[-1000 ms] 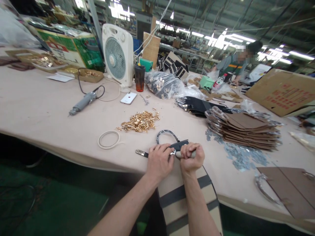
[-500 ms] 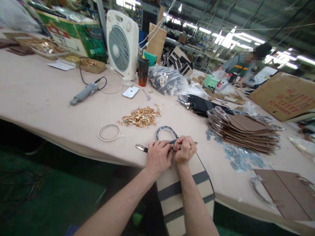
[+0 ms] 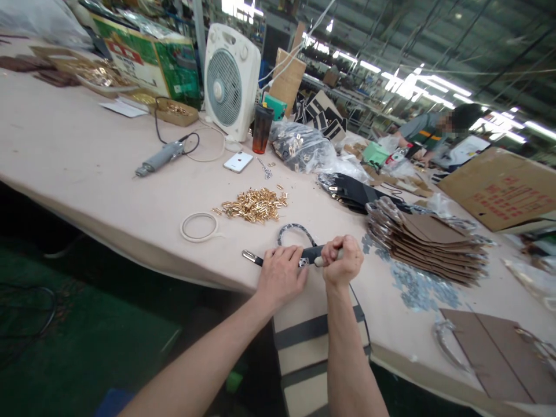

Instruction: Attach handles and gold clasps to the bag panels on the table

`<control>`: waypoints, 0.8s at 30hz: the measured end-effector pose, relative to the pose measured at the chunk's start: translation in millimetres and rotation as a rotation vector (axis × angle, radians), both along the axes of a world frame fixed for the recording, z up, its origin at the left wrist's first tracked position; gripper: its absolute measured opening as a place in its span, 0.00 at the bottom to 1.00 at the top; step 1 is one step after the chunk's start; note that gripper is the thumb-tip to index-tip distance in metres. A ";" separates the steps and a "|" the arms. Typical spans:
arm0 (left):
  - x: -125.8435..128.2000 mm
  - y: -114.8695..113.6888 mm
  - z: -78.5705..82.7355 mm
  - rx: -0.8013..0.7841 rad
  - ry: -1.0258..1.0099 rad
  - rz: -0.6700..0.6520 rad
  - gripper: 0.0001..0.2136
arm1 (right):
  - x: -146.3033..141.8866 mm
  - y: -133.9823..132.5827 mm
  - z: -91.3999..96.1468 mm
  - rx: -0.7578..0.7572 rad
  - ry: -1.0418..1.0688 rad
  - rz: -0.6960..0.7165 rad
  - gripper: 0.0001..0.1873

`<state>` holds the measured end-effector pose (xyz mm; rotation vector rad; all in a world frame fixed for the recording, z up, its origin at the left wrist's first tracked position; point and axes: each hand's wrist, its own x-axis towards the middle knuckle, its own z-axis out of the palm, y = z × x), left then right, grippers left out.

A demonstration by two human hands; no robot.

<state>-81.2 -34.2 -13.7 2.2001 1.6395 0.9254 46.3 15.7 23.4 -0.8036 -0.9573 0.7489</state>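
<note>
A beige and black striped bag panel (image 3: 302, 341) lies over the table's front edge, with a looped handle (image 3: 290, 227) wrapped in clear film at its top. My left hand (image 3: 281, 272) rests flat over the panel's black top band, fingers stretched out. Beside its thumb, a small shiny metal plate (image 3: 303, 262) shows on the band. A black strap end with a metal fitting (image 3: 251, 255) sticks out to the left. My right hand (image 3: 343, 260) is closed round a pale-handled tool (image 3: 320, 262); the tool's working tip cannot be made out.
Beyond my hands lie a pile of gold metal fittings (image 3: 256, 205) and a tape roll (image 3: 198, 226). Farther back are a grey power screwdriver (image 3: 160, 158), a phone (image 3: 238, 161), a cup (image 3: 262, 130) and a fan (image 3: 230, 81). Stacked brown panels (image 3: 434, 240) stand right; a co-worker (image 3: 428, 130) is behind.
My right hand has moved right and slightly up, away from my left hand, baring the metal plate and the pale tool. My left hand stays on the band. The view has shifted slightly.
</note>
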 end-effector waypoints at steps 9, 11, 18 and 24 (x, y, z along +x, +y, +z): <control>-0.3 -0.8 0.6 -0.001 -0.008 0.007 0.19 | -13.6 3.2 -14.7 -0.089 -0.083 0.067 0.19; -0.2 -0.8 0.9 -0.008 -0.003 0.010 0.19 | -12.7 4.6 -15.3 -0.093 -0.108 0.073 0.19; -1.6 -0.1 4.2 -0.019 0.030 -0.009 0.17 | -19.0 0.4 -20.6 -0.068 -0.276 -0.014 0.22; -1.4 0.1 3.8 -0.015 0.031 -0.001 0.17 | -20.2 -2.0 -20.2 -0.089 -0.313 -0.021 0.22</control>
